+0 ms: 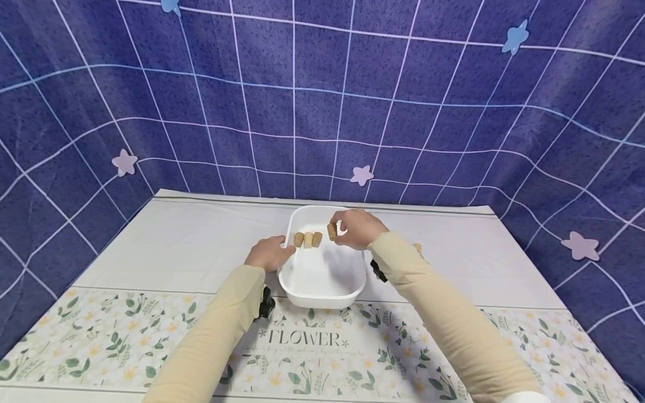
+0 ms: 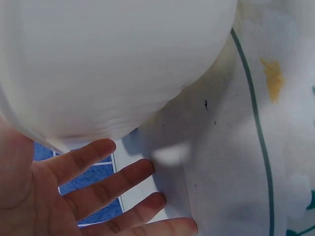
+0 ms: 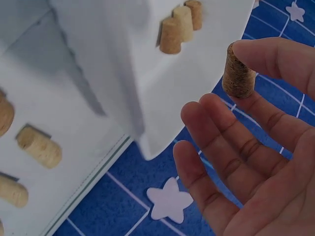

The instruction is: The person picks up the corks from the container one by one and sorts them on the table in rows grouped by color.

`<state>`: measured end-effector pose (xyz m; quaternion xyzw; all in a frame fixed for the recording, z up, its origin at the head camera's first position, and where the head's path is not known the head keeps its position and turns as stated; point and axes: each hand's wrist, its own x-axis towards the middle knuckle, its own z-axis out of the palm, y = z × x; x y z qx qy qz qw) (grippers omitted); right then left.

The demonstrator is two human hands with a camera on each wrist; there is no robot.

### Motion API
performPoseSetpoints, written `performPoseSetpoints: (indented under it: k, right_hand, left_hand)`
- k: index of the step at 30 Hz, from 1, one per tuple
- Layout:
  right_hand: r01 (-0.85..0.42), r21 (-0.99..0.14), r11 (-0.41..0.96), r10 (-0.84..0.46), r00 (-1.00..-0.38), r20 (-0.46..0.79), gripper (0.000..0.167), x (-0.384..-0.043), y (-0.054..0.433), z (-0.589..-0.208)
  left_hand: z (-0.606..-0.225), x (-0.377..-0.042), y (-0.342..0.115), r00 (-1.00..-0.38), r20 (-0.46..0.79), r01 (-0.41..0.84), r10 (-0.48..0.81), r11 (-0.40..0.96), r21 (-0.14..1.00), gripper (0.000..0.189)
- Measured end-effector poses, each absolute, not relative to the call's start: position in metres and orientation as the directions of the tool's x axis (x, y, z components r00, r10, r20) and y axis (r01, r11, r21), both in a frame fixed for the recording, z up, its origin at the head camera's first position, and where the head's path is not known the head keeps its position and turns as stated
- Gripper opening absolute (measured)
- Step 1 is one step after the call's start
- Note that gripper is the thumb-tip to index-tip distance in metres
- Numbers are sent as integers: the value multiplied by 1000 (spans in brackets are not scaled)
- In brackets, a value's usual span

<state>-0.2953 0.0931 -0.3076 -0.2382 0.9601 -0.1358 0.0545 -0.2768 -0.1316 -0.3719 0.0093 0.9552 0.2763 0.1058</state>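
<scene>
A white plastic tub (image 1: 322,280) stands on the table, with three corks (image 1: 308,240) side by side in its left rear part. My left hand (image 1: 269,253) holds the tub's left rim, the thumb over the edge. In the left wrist view, its fingers (image 2: 110,189) are straight and spread along the outer wall. My right hand (image 1: 359,228) is raised over the tub's right rear part. Between thumb and index finger it pinches a brown cork (image 3: 237,73), clear of the tub floor. The other right fingers are loosely bent.
More loose corks (image 3: 40,146) lie on the table right of the tub, mostly hidden behind my right forearm in the head view. A floral cloth (image 1: 126,336) covers the table front. A blue gridded curtain (image 1: 322,112) stands behind and along both sides.
</scene>
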Motion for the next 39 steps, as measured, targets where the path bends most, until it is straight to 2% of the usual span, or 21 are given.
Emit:
performPoseSetpoints:
  k: [13,27,39]
  right_hand:
    - [-414,-305,858,-441,-897,-24,45,-296,128,-308]
    - [-448,-297,843,-465,-885,17,41,-294,164,-311]
    - [-432,-309,847,-458,-889,-13,39,-290,195,-325]
  left_hand:
    - [-372,-276,-133,-978,-197,-45,73,844,534,58]
    - [-373,-278,-131,-977,-202,-49,72,841,539,57]
    - [-372,-276,-131,-977,-201,-54,70,832,552,56]
